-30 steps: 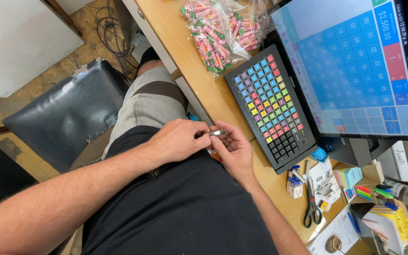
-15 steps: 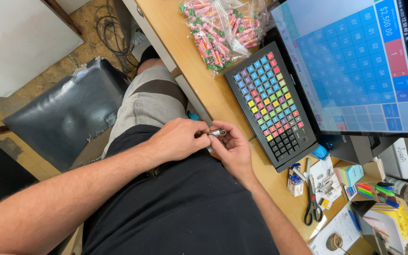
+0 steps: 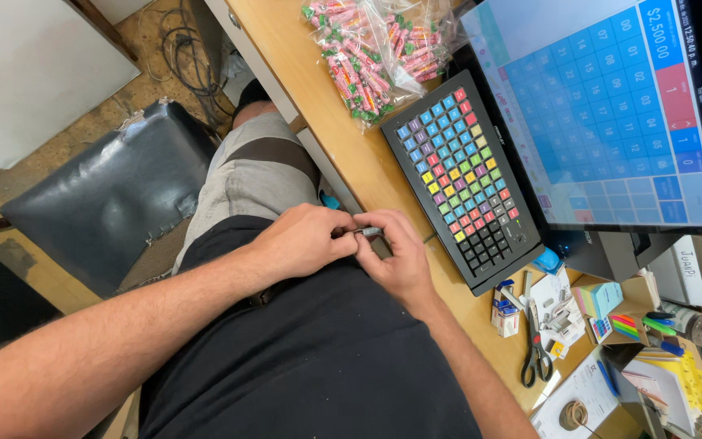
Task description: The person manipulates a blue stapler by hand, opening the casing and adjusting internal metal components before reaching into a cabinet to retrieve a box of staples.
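My left hand (image 3: pixel 306 242) and my right hand (image 3: pixel 400 254) meet in front of my belly, at the edge of the wooden counter (image 3: pixel 343 122). Between the fingertips of both hands sits a small metallic object (image 3: pixel 370 232); its kind is too small to tell. Both hands pinch it, fingers curled. A black keypad with coloured keys (image 3: pixel 465 175) lies on the counter just right of my right hand.
A touch screen (image 3: pixel 611 106) with a blue grid stands behind the keypad. Bags of wrapped candies (image 3: pixel 375 49) lie at the counter's far end. Scissors (image 3: pixel 536 358), small boxes, pens and papers crowd the near right. A black padded seat (image 3: pixel 99 195) is at the left.
Both hands stay together on the small object; only the fingers shift slightly. The view has barely moved.
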